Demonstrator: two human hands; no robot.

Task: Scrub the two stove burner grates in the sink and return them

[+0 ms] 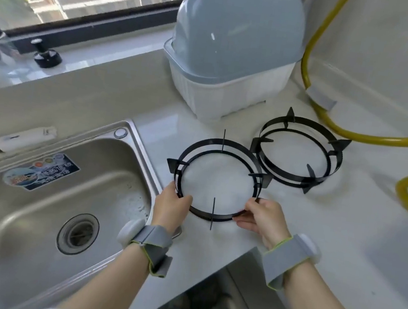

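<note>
Two black ring-shaped burner grates lie on the white counter to the right of the steel sink (36, 211). The near grate (234, 153) sits just beside the sink's right rim. My left hand (169, 205) grips its front left rim, and my right hand (259, 219) pinches its front right rim. The far grate (335, 160) rests behind and to the right, its edge overlapping the near one. A white-handled brush (23, 140) lies on the sink's back ledge. The sink basin holds nothing but a few drops of water.
A grey-lidded white dish rack (229, 62) stands behind the grates. A yellow hose (354, 134) curls along the wall and counter at the right. A black stopper (46, 56) sits on the windowsill. The counter's front edge runs just below my wrists.
</note>
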